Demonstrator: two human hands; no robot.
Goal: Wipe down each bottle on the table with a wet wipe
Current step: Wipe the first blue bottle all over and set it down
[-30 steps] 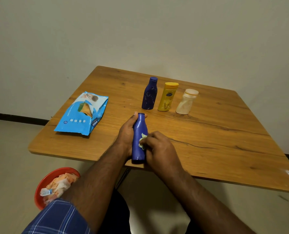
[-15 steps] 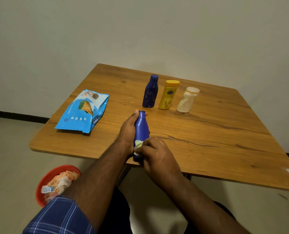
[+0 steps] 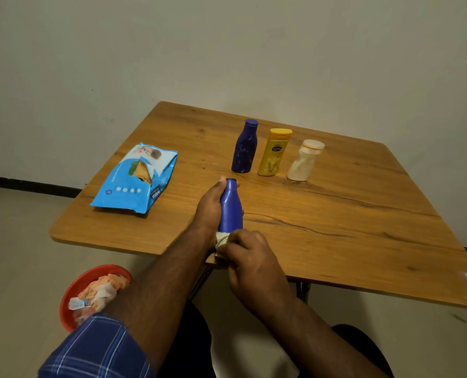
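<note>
My left hand [image 3: 209, 207] grips a blue bottle [image 3: 230, 208] by its upper body, tilted with the neck pointing away, over the near edge of the wooden table [image 3: 349, 227]. My right hand [image 3: 250, 257] presses a crumpled wet wipe [image 3: 222, 240] against the bottle's bottom end, which the hand hides. Farther back three bottles stand upright in a row: a dark blue bottle [image 3: 245, 148], a yellow bottle [image 3: 274, 152] and a cream bottle [image 3: 304, 161].
A blue pack of wet wipes [image 3: 138, 179] lies flat on the table's left side. On the floor at my left a red bowl [image 3: 75, 289] holds used wipes. The wall stands just behind the table.
My right hand has slid the wipe down the blue bottle from its middle to its bottom end. The left hand keeps its grip.
</note>
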